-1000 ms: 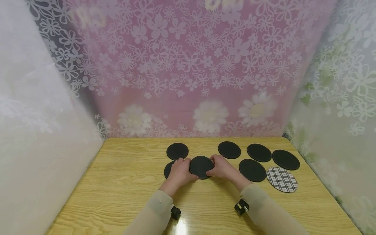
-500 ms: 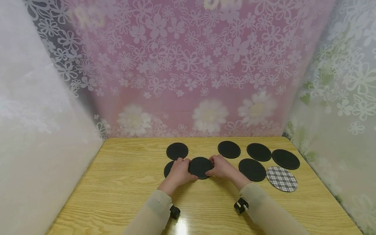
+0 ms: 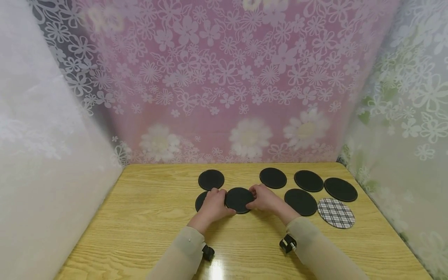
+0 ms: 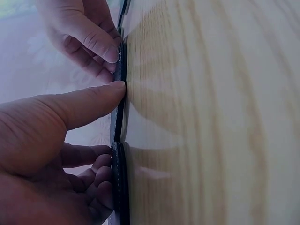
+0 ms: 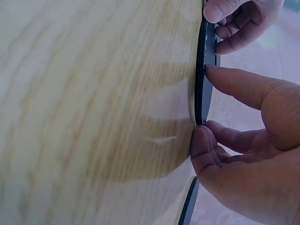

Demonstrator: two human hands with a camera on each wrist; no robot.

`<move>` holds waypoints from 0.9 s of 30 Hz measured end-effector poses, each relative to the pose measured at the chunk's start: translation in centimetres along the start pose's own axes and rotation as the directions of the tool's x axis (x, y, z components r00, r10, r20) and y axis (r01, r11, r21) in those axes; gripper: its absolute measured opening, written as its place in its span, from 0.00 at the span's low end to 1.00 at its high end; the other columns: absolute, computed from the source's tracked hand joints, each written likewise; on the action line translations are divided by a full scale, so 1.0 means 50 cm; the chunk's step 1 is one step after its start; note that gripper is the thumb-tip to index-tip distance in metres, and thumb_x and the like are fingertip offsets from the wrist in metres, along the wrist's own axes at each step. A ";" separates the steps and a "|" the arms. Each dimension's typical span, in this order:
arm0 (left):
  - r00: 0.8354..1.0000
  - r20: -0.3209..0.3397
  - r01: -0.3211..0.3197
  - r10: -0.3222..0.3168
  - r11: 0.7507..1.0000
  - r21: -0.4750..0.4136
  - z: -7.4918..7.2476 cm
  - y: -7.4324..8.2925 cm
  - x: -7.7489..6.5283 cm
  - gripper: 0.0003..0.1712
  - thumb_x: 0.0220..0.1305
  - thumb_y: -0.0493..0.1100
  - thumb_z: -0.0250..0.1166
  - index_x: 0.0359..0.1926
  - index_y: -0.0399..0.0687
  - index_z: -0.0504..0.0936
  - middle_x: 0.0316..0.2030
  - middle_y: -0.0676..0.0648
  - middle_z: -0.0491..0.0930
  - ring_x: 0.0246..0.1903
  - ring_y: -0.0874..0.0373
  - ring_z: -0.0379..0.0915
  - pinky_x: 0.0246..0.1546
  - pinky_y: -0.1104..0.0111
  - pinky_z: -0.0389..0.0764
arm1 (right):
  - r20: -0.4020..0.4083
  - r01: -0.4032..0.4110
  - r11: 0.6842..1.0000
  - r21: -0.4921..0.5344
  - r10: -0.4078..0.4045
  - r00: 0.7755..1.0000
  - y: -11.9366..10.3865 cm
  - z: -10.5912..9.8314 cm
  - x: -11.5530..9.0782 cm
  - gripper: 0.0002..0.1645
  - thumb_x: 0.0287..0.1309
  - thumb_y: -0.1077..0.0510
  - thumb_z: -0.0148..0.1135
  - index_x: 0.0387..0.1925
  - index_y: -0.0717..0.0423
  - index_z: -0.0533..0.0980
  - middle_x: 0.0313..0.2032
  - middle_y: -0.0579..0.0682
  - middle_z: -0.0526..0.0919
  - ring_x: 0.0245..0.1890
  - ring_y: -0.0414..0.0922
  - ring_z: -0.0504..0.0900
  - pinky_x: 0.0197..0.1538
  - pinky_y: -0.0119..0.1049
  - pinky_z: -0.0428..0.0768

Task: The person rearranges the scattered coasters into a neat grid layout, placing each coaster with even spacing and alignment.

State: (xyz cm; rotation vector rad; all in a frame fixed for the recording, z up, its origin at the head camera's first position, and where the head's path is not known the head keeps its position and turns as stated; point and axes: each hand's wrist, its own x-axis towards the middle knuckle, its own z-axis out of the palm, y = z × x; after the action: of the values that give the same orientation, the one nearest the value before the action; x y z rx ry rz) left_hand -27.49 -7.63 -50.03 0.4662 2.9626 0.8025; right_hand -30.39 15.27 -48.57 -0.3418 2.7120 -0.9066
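A black round coaster [image 3: 239,200] with a stitched rim lies between my two hands. My left hand [image 3: 212,206] holds its left edge, thumb at the near side and fingers toward the far side. Opposite, my right hand [image 3: 267,200] holds the right edge, its thumb on the near rim. In the left wrist view the held coaster [image 4: 120,103] is seen edge-on, low over the wood. Under my left hand a second black coaster [image 3: 200,201] is partly hidden. The right wrist view shows the right fingertips [image 5: 201,136] at the held coaster's end.
Another black coaster [image 3: 211,179] lies behind my left hand. To the right, several black coasters [image 3: 301,202] are spread out, with one plaid white coaster [image 3: 336,213] beside them. The wooden table [image 3: 147,233] ends at a flowered pink curtain [image 3: 210,97].
The held coaster's far edge has come slightly down and nearer. Both hands keep their hold almost in place, and the other coasters lie as before.
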 end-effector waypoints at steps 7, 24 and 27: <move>1.000 0.006 0.004 -0.004 1.000 -0.005 -0.001 0.001 -0.001 0.42 0.57 0.52 0.88 0.63 0.31 0.82 0.56 0.33 0.78 0.57 0.36 0.74 0.62 0.44 0.78 | 0.006 0.010 1.000 -0.003 -0.010 1.000 0.002 0.001 0.000 0.38 0.60 0.58 0.85 0.66 0.72 0.77 0.57 0.61 0.79 0.57 0.57 0.81 0.65 0.56 0.80; 0.996 -0.076 -0.047 0.042 0.996 -0.078 0.003 0.006 0.009 0.42 0.69 0.55 0.80 0.74 0.35 0.78 0.65 0.32 0.76 0.66 0.34 0.72 0.62 0.42 0.79 | -0.058 0.034 0.995 -0.092 -0.040 0.997 0.015 -0.029 -0.023 0.48 0.63 0.52 0.83 0.75 0.71 0.71 0.62 0.65 0.77 0.61 0.62 0.79 0.65 0.60 0.78; 0.998 -0.066 -0.024 0.019 0.997 -0.074 -0.017 0.033 0.003 0.40 0.71 0.51 0.79 0.75 0.36 0.77 0.68 0.32 0.74 0.68 0.34 0.70 0.66 0.42 0.76 | -0.102 0.049 0.988 -0.146 -0.064 0.993 0.018 -0.040 -0.028 0.50 0.63 0.50 0.83 0.77 0.69 0.70 0.69 0.69 0.74 0.70 0.69 0.72 0.69 0.65 0.74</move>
State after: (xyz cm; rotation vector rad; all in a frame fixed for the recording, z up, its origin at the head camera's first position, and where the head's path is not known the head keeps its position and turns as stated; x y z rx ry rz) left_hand -27.28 -6.63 -48.47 0.4770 2.9783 0.9455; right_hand -29.82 17.49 -47.36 -0.4121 2.8878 -0.7661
